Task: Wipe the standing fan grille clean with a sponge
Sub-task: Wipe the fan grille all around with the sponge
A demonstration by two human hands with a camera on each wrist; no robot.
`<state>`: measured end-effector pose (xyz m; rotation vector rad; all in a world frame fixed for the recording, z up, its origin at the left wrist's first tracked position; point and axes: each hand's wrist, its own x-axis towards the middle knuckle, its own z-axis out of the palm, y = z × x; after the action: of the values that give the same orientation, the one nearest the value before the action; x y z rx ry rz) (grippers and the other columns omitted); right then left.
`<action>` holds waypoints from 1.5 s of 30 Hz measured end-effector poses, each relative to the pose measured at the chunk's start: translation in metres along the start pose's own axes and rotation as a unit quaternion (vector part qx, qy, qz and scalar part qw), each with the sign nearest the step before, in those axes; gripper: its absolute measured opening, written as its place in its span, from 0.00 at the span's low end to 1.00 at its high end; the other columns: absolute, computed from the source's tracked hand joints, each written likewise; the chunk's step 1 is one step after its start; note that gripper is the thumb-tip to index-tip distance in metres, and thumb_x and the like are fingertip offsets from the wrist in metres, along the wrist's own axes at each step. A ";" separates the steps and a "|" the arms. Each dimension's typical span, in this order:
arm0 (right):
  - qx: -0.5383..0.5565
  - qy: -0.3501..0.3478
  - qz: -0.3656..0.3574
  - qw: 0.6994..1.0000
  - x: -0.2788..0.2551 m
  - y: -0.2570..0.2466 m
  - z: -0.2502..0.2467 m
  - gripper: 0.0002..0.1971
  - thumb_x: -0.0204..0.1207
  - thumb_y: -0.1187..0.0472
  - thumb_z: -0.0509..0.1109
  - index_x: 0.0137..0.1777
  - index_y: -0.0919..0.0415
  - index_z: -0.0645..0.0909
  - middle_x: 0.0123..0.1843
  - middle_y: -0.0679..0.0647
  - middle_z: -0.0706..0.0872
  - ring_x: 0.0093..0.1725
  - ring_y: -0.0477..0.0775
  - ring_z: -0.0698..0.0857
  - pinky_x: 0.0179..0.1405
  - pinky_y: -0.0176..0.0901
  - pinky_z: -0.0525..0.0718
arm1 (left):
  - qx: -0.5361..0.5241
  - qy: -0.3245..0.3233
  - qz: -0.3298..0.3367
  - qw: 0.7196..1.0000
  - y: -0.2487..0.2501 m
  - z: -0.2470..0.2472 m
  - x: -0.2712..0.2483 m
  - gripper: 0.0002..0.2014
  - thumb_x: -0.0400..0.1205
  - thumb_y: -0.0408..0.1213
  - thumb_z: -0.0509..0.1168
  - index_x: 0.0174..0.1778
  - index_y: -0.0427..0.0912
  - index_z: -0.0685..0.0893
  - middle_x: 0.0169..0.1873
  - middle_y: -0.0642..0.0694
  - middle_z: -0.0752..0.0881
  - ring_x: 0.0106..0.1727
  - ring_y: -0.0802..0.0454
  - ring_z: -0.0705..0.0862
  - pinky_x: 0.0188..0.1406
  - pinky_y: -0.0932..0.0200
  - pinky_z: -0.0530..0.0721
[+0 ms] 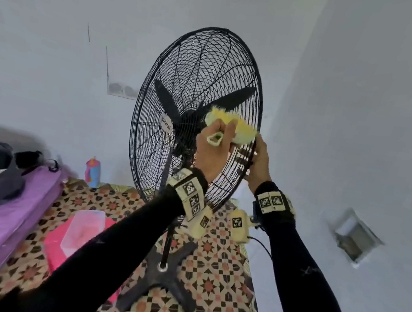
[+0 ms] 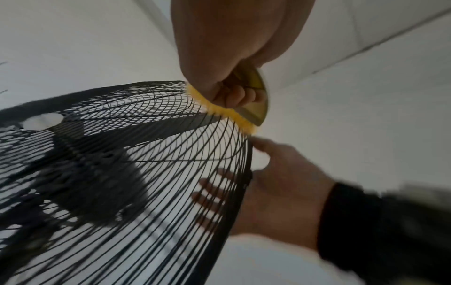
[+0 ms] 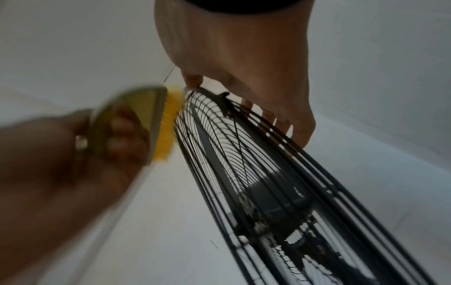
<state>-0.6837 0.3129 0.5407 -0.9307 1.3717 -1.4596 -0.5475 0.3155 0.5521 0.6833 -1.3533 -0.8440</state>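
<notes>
The left hand [image 1: 213,147] grips a yellow sponge [image 1: 241,129] pressed to the fan grille [image 1: 185,77] near its right rim, which the right hand [image 1: 259,161] clasps, fingers half hidden behind wires.

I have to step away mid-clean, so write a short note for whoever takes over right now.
Left hand: grips the yellow brush by its handle, bristles against the front grille near its right rim.
Right hand: holds the rim of the fan, fingers behind the wires, steadying it.
Done: cannot tell how much is already wiped.
Left: go over the rest of the grille, keeping the fan braced.
</notes>
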 end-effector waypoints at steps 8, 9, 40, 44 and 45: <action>0.055 -0.061 0.047 0.996 -0.002 -0.002 -0.022 0.23 0.77 0.35 0.69 0.62 0.52 0.83 0.61 0.56 0.85 0.59 0.60 0.84 0.60 0.59 0.83 | 0.108 -0.039 0.006 0.993 -0.035 -0.027 -0.091 0.16 0.90 0.45 0.65 0.37 0.42 0.76 0.31 0.41 0.85 0.28 0.36 0.83 0.20 0.49 0.79; 0.053 -0.073 0.048 0.995 -0.003 -0.002 -0.020 0.24 0.77 0.36 0.69 0.63 0.52 0.83 0.61 0.56 0.86 0.60 0.61 0.85 0.63 0.60 0.83 | 0.101 -0.024 0.017 0.994 -0.022 -0.022 -0.082 0.16 0.90 0.43 0.66 0.36 0.45 0.76 0.30 0.45 0.85 0.28 0.40 0.85 0.21 0.50 0.80; -0.002 -0.071 0.023 0.997 0.010 -0.011 -0.018 0.55 0.63 0.19 0.66 0.82 0.54 0.61 0.71 0.50 0.71 0.71 0.60 0.73 0.70 0.72 0.76 | 0.059 0.099 -0.093 0.989 -0.018 0.000 -0.097 0.13 0.91 0.44 0.63 0.44 0.42 0.84 0.44 0.43 0.91 0.43 0.42 0.91 0.32 0.56 0.90; -0.096 0.015 -0.099 0.990 0.009 -0.011 -0.008 0.44 0.69 0.23 0.69 0.74 0.54 0.68 0.71 0.54 0.77 0.69 0.57 0.78 0.73 0.55 0.76 | -0.074 0.080 -0.120 0.987 0.003 -0.017 -0.031 0.17 0.93 0.46 0.60 0.50 0.37 0.86 0.35 0.44 0.91 0.33 0.49 0.86 0.32 0.60 0.81; -0.117 0.047 -0.151 0.980 0.008 -0.013 -0.005 0.42 0.72 0.26 0.70 0.77 0.55 0.68 0.74 0.55 0.75 0.71 0.56 0.77 0.72 0.52 0.76 | -0.116 0.059 -0.144 0.981 0.003 -0.023 -0.018 0.17 0.94 0.44 0.58 0.52 0.35 0.86 0.35 0.42 0.91 0.33 0.49 0.86 0.34 0.59 0.80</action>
<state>-0.6924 0.3066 0.5524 -1.2808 1.5460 -1.6050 -0.5244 0.3308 0.5420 0.7427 -1.0419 -1.1552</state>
